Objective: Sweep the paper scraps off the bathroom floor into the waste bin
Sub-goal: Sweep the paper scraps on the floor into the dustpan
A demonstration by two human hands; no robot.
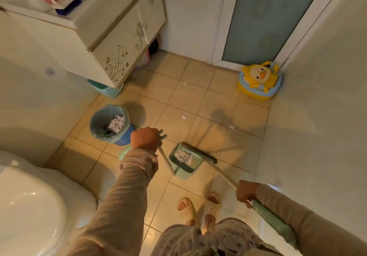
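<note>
My left hand (146,138) grips the top of the dustpan handle (165,159). The green dustpan (183,161) rests on the tiles in front of my feet and holds crumpled white paper (183,157). My right hand (246,193) holds the broom handle (224,176); the broom head (200,153) lies against the dustpan's open edge. To the left stands the waste bin (109,123), lined with a bag, with paper inside. Three small paper scraps lie on the floor farther away: one (184,117), another (231,127), and a tiny one (185,83).
A toilet (35,206) fills the lower left. A vanity cabinet (111,43) hangs at upper left with a teal stool (105,89) beneath. A yellow duck potty (259,80) sits in the far right corner by the frosted door (266,17). A wall runs along the right.
</note>
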